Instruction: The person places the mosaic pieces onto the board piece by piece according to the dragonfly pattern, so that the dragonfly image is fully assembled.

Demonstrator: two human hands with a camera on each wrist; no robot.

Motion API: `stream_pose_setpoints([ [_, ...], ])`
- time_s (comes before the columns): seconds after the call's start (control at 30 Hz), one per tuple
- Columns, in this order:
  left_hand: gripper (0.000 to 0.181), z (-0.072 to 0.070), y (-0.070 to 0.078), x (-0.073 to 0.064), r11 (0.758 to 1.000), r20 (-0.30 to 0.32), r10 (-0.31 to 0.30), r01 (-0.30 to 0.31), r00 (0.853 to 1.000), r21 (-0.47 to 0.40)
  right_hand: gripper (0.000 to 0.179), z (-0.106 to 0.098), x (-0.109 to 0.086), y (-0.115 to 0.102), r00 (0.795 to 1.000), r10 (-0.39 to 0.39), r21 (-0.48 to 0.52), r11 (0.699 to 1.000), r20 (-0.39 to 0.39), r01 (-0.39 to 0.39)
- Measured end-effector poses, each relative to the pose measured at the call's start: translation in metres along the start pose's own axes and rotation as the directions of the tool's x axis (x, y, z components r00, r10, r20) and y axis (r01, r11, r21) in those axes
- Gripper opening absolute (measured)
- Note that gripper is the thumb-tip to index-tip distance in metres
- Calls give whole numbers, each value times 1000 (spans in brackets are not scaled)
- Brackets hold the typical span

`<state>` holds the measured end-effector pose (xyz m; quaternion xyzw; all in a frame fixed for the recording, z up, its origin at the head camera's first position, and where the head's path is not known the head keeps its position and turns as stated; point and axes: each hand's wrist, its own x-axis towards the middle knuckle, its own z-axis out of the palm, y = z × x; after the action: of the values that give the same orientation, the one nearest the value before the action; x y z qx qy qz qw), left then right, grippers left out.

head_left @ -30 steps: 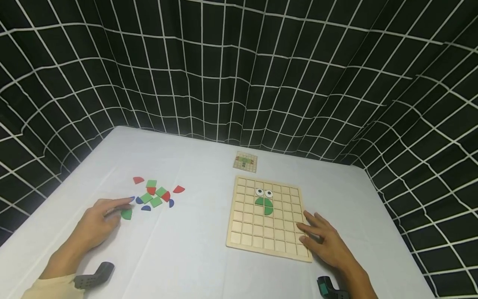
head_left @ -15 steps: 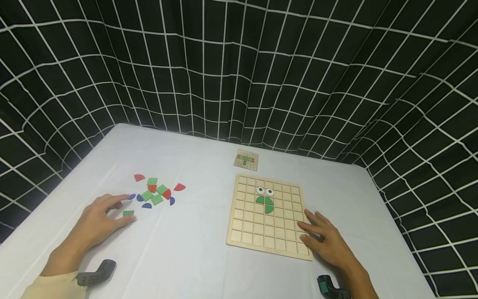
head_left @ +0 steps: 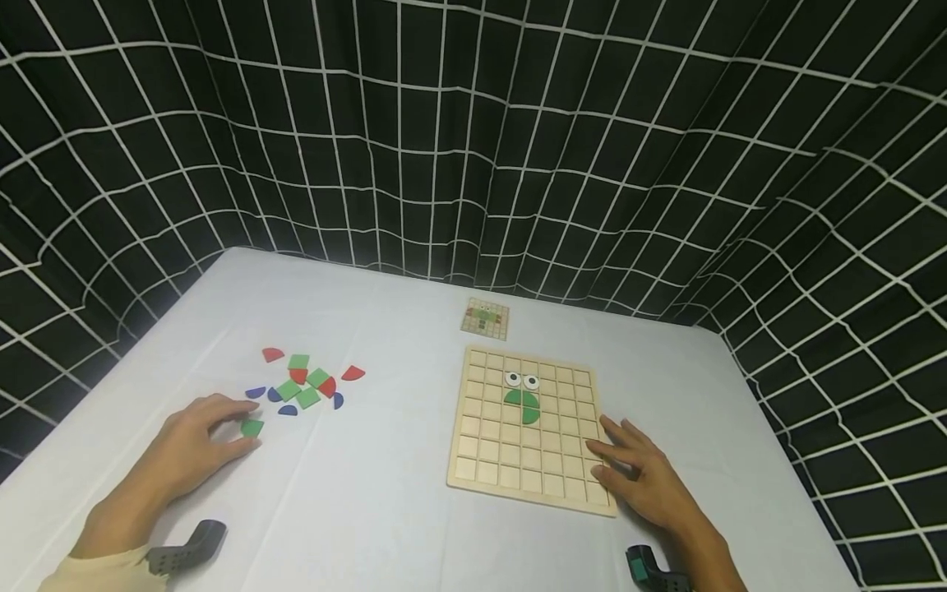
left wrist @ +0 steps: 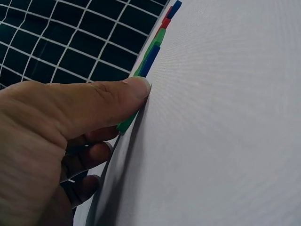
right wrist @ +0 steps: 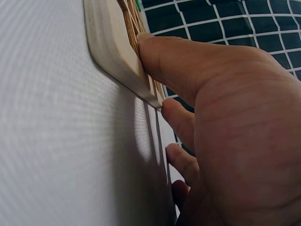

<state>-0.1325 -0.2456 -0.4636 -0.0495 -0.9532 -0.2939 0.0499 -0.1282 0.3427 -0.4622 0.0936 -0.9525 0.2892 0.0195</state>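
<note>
In the head view, my left hand (head_left: 194,440) is at the left of the table, thumb and forefinger spread around a green quarter-circle tile (head_left: 252,428). That tile lies flat in the gap; contact with the fingers is hard to tell. A blue segment-shaped tile (head_left: 255,393) lies just beyond the forefinger. In the left wrist view the thumb (left wrist: 106,96) partly hides the green tile (left wrist: 127,123). My right hand (head_left: 642,477) rests on the right edge of the wooden grid board (head_left: 510,453), which bears two eye discs (head_left: 521,380) and several green tiles (head_left: 530,415).
Several green squares (head_left: 307,398), red quarter-circles (head_left: 273,354) and blue segments (head_left: 288,410) lie loosely grouped right of my left hand. Behind the board lies a small pattern card (head_left: 485,318). A black gridded curtain (head_left: 414,164) stands behind the white table (head_left: 370,493).
My left forefinger has drawn back from the blue tile, which now lies apart from it. The green quarter-circle tile has shifted and turned between thumb and forefinger. My right hand stays still.
</note>
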Motion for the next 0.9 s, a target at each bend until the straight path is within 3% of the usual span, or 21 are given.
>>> stream_pose_setpoints([
  [0.13,43,0,1,-1,1000,-40,26,-26,999,-1,37,1,0,0,1000,-2,-3,1000,1,2],
  [0.3,41,0,3,2,1000,-46,3,-4,999,-5,37,1,1,0,1000,-5,-7,1000,-1,5],
  [0.67,55,4,11,3,999,-71,-41,40,997,-18,37,1,2,1,1000,-12,-8,1000,-5,12],
  [0.8,56,2,18,2,1000,-163,17,-19,986,-9,36,3,2,0,1000,-25,6,1000,-5,25],
  [0.9,56,3,25,3,993,-257,120,-121,959,12,36,3,3,-1,1000,-28,7,1000,0,28],
])
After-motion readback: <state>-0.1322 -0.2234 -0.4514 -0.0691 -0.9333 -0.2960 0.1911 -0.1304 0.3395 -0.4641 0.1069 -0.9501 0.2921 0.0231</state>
